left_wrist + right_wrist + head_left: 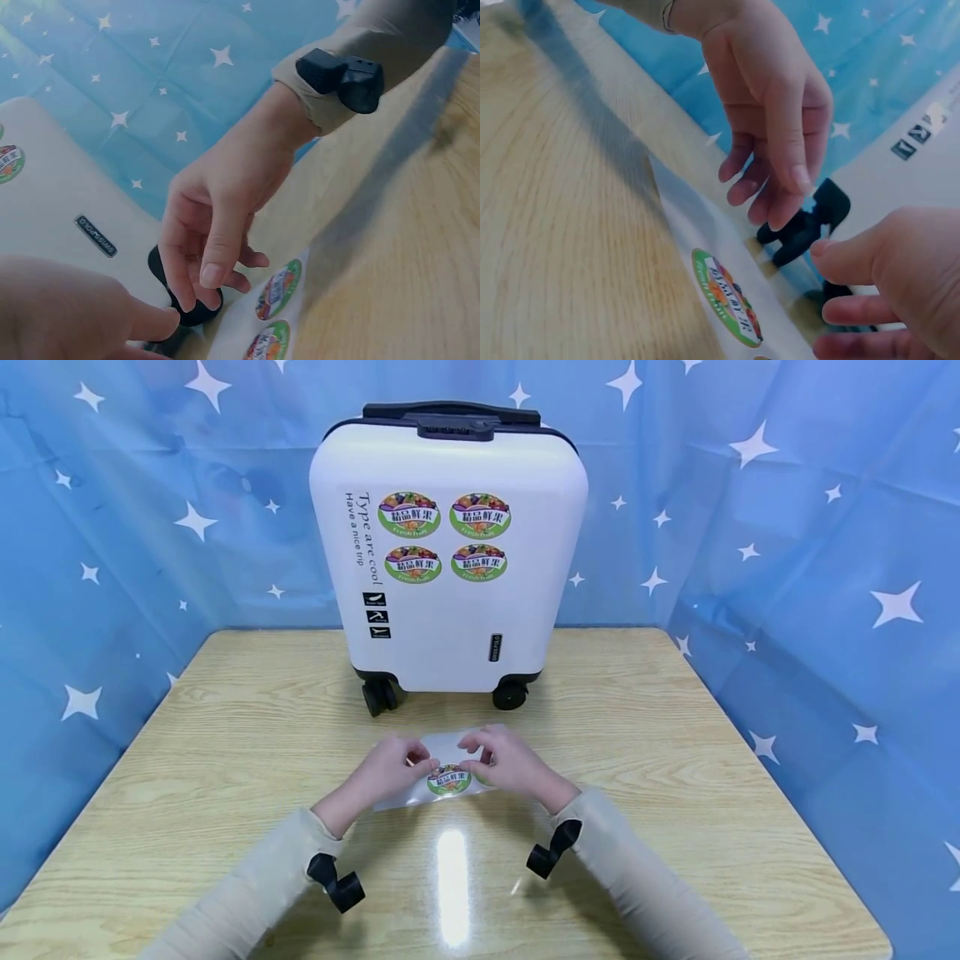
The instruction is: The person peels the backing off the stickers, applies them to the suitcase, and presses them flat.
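Observation:
A pale backing sheet (401, 797) lies on the table before the suitcase, carrying oval fruit stickers with green rims. One sticker (448, 780) shows between my hands; another is partly covered by the right hand. My left hand (386, 770) hovers over the sheet's left part, its fingers loosely bent and nothing between them in the right wrist view. Over the right part is my right hand (513, 764), thumb and fingers apart and holding nothing. The white suitcase (450, 631) stands upright behind, with two rows of matching oval stickers (480, 516) on its front.
The wooden table (675, 793) extends to both sides of the arms. Black wheels (510, 695) of the suitcase stand on it just beyond the sheet. A blue curtain (787, 527) with white stars hangs behind and along the sides. Each sleeve bears a black wrist camera (553, 850).

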{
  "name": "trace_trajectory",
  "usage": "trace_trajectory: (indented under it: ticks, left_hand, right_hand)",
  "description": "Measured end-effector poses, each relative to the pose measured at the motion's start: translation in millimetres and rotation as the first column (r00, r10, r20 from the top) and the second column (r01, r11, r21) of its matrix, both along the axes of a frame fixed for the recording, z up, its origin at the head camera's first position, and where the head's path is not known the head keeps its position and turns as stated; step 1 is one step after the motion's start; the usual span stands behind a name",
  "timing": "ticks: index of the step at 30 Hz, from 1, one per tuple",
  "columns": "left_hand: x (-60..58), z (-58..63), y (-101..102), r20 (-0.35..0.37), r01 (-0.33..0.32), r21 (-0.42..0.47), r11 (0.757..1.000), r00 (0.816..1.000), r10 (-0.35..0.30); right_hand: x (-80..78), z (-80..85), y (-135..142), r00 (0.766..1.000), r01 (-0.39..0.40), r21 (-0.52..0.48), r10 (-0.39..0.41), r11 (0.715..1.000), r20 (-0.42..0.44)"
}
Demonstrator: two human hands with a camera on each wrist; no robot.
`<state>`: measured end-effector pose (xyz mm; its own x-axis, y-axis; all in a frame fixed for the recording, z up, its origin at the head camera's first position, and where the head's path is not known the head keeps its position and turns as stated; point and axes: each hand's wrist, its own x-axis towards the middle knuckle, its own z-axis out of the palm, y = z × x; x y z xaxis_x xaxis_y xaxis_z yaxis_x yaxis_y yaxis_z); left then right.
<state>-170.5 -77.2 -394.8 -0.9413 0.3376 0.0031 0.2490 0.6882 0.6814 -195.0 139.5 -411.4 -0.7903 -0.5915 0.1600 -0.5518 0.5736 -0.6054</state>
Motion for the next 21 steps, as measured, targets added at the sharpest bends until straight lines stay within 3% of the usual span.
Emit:
trace_trajectory:
  ticks: [4, 10, 21]
  left_hand:
    - [5.4, -7.3, 2.0, -0.062, -0.033, -0.130, 0.991, 0.998, 0.025]
    - [10.2, -17.6, 3.1, -0.230, -0.077, -0.344, 0.936, 0.973, -0.005]
    - [19.8, -29.5, 5.0, -0.264, -0.164, -0.458, 0.873, 0.963, 0.043]
  right_hand:
    - [3.3, -2.4, -1.0, 0.999, 0.041, 0.035, -0.041, 0.999, 0.015]
    - [5.1, -5.9, -2.2, 0.999, 0.049, 0.102, -0.048, 0.994, -0.021]
    - [8.4, -14.0, -3.6, 0.984, 0.061, 0.246, -0.017, 0.967, -0.176]
